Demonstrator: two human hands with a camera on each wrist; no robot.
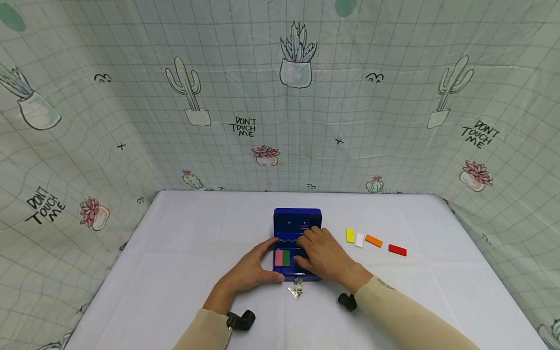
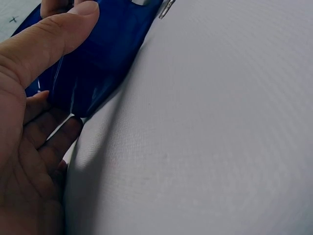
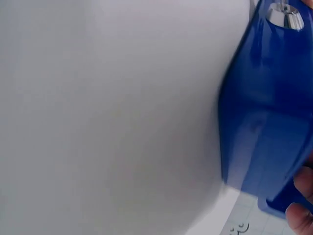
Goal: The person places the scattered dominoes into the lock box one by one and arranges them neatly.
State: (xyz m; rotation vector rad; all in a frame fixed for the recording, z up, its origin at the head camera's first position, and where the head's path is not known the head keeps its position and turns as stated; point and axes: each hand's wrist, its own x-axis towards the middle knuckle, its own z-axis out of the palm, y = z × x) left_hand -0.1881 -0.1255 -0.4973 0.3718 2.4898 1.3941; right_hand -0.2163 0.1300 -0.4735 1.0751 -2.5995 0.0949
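Observation:
A blue metal cash box (image 1: 277, 273) stands with its lid (image 1: 297, 215) raised at the back. Inside, on the left, a pink block (image 1: 278, 258) and a green block (image 1: 286, 258) lie side by side. My left hand (image 1: 249, 267) holds the box by its left side, thumb at the front corner and fingers toward the back. Over the right part of the box, my right hand (image 1: 325, 255) reaches in with bent fingers and thumb apart. Whatever lies under its palm is hidden. Keys (image 1: 296, 292) hang from the front lock (image 3: 286, 17).
Right of the box lie a yellow block (image 1: 350, 236), a white block (image 1: 359, 240), an orange block (image 1: 374, 240) and a red block (image 1: 397, 250). A white cloth covers the table (image 1: 188, 253). Behind it hangs a patterned curtain (image 1: 245, 87).

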